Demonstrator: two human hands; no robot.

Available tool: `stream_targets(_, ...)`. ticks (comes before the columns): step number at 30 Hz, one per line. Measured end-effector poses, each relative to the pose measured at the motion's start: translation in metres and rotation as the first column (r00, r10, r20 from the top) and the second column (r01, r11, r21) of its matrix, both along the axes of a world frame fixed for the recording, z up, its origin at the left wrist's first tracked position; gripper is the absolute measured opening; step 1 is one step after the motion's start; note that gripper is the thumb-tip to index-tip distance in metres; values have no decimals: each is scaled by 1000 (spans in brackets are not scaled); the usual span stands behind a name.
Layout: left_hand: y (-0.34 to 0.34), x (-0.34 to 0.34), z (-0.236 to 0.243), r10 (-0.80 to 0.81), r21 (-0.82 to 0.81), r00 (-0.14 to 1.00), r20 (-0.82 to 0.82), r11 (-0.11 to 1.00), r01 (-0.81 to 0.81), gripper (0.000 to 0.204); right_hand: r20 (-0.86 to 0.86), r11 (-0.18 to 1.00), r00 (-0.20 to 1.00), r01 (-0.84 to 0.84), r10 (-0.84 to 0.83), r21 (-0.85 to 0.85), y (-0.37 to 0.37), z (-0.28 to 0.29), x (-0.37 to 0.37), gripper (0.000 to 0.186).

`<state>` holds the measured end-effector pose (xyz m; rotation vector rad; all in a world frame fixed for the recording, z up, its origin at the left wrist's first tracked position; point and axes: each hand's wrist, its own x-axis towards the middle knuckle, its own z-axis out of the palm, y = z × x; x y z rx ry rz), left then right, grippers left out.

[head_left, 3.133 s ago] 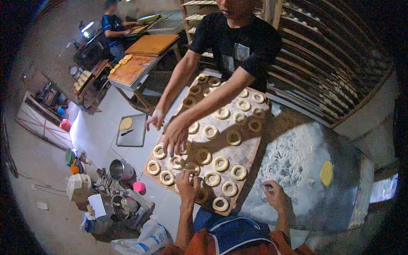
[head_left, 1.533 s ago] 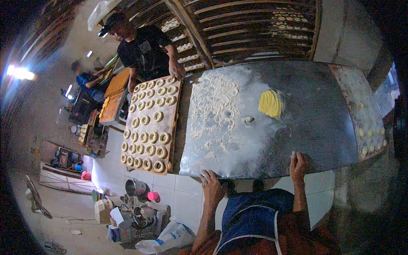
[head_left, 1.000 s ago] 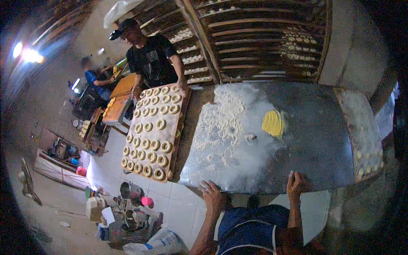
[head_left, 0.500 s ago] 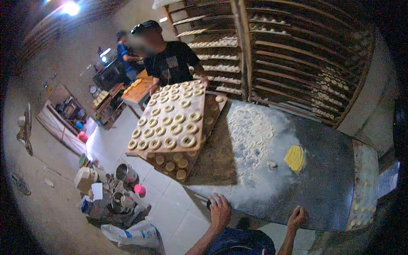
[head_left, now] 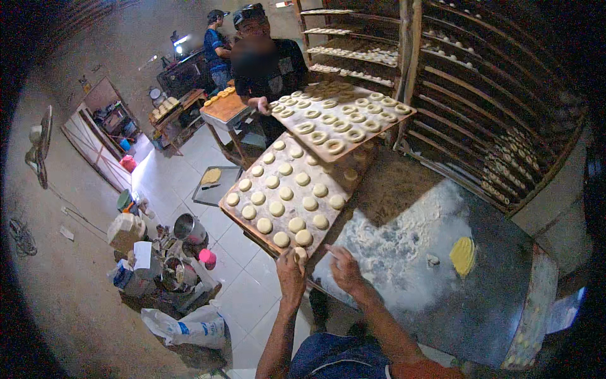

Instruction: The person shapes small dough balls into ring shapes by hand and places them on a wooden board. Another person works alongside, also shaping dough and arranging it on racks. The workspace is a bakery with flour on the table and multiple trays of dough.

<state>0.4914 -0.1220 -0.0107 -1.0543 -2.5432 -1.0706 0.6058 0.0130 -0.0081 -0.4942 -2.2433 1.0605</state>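
Note:
A wooden board (head_left: 249, 213) bearing several rows of pale dough rounds (head_left: 286, 194) lies at the left end of the work table. At its near corner my left hand (head_left: 291, 278) has its fingers closed on a dough round (head_left: 300, 253). Just to the right, my right hand (head_left: 347, 270) is beside the board's edge with its index finger stretched out, holding nothing that I can see. Above the far part of the board, a co-worker's hand (head_left: 262, 105) grips a second board (head_left: 371, 128) covered with dough rings (head_left: 334, 146), tilted over the rounds.
Loose flour (head_left: 394, 237) and a yellow slab (head_left: 463, 256) lie on the dark table (head_left: 489, 303). A wooden rack (head_left: 410, 69) with loaded shelves stands behind. Pots (head_left: 189, 228), a pink cup (head_left: 207, 258) and a white sack (head_left: 186, 328) are on the left; another person (head_left: 217, 54) stands farther back.
The co-worker's ring board has moved right, uncovering the dough rounds. Both my hands have come up to the board's near corner, and my left now grips a dough round. My view has shifted.

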Motion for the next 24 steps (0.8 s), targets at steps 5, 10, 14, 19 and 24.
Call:
stream_targets(5, 14, -38, -5, -65, -104, 994, 83, 992, 74, 35, 264, 606, 964, -194, -27, 771, 8, -29, -112, 40)
stream_targets(10, 13, -57, -12, -298, -150, 942, 154, 935, 321, 35, 593, 998, 804, 54, -51, 13, 12, -25, -146, 47)
stream_targets(14, 1, -48, -4, -400, -40, 763, 508, 874, 485, 37, 386, 984, 909, -179, 159, 15, 15, -27, -128, 49)
stream_targets(19, 0, -42, -4, -488, 179, 455, 745, 803, 569, 27, 113, 858, 987, -41, 115, -512, 35, -15, -92, 48)
stream_targets(24, 102, -33, -3, -636, 233, 454, 625, 706, 668, 26, 223, 780, 752, 620, -621, 83, 149, -53, -9, 30)
